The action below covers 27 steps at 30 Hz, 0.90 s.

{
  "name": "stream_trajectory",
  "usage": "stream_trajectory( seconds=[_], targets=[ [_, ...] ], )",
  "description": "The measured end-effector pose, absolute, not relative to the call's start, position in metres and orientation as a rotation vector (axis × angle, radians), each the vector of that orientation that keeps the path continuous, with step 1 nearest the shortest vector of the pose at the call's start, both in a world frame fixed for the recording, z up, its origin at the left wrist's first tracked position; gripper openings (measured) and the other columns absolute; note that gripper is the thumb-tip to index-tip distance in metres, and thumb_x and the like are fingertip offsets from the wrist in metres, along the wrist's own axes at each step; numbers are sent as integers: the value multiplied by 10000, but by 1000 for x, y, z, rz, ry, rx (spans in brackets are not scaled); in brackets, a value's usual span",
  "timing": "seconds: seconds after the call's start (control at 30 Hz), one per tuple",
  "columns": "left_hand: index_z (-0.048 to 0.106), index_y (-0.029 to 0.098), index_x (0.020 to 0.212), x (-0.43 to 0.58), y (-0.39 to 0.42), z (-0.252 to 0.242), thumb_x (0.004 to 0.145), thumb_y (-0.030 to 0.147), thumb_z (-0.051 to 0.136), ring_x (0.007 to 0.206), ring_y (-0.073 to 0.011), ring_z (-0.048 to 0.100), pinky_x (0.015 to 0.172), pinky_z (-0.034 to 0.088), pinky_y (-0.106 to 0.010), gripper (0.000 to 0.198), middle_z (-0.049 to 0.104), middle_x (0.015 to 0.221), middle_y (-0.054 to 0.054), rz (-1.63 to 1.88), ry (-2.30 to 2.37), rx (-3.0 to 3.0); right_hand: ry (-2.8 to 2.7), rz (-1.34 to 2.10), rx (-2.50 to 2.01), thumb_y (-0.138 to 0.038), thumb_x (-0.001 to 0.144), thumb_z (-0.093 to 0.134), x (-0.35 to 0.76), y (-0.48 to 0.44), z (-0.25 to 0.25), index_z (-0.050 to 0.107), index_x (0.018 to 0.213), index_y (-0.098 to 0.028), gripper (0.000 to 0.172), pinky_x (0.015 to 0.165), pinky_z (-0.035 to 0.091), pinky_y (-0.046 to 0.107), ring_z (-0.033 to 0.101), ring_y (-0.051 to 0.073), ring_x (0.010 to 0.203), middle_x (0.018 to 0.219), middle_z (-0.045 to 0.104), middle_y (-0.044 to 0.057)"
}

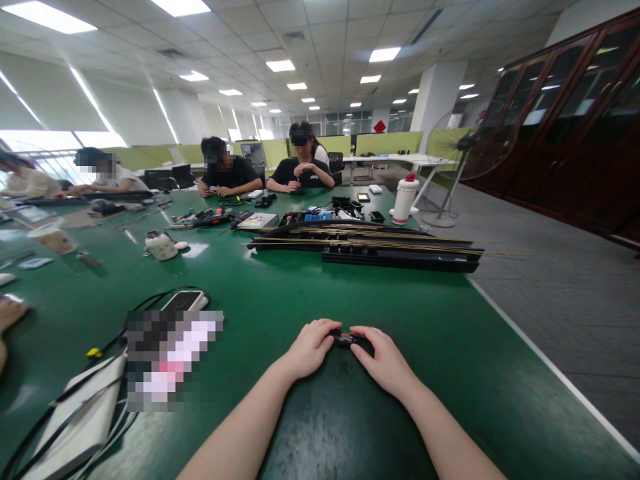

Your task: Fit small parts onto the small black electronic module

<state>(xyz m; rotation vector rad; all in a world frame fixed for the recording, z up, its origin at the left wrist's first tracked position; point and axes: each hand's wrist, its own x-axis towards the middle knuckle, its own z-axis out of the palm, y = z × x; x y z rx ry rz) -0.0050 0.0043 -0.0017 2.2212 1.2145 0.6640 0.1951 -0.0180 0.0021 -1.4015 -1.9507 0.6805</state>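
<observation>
Between my two hands, on the green table [280, 293], is a small black object [344, 338] with a lighter, brassy-looking patch on top; its kind is too small to make out. My left hand [314, 347] grips its left end, thumb in front and fingers behind. On the other end, my right hand [381, 357] has its thumb and fingers closed around the right side. Fingers cover both ends of the object. Farther back lie long black rails [400, 259] with thin brass-coloured rods [360, 241] along them.
To the left are a power bank [185, 301], cables and a white flat case [80, 420]. A patterned cup [161, 245] and a white bottle with a red cap [405, 199] stand farther off. Several people sit around the table. A fan [465, 143] stands at right beyond the table edge.
</observation>
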Motion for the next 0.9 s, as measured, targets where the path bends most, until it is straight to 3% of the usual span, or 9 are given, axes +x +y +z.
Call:
stream_trajectory(
  seconds=[0.73, 0.9],
  targets=[
    [537, 219, 1180, -5, 3, 0, 868, 182, 436, 1099, -201, 502, 974, 372, -365, 330, 587, 1180, -49, 681, 1199, 2208, -1925, 685, -1387, -295, 797, 541, 194, -19, 3, 633, 1037, -202, 274, 909, 442, 391, 598, 225, 984, 1049, 668, 83],
    [520, 218, 1208, -6, 4, -2, 832, 236, 535, 1104, -223, 494, 975, 369, -383, 377, 568, 1197, -67, 684, 1188, 2246, -1925, 696, -1390, -273, 776, 555, 195, -20, 5, 632, 1041, -208, 284, 923, 432, 404, 590, 232, 1002, 1058, 666, 80]
  ],
)
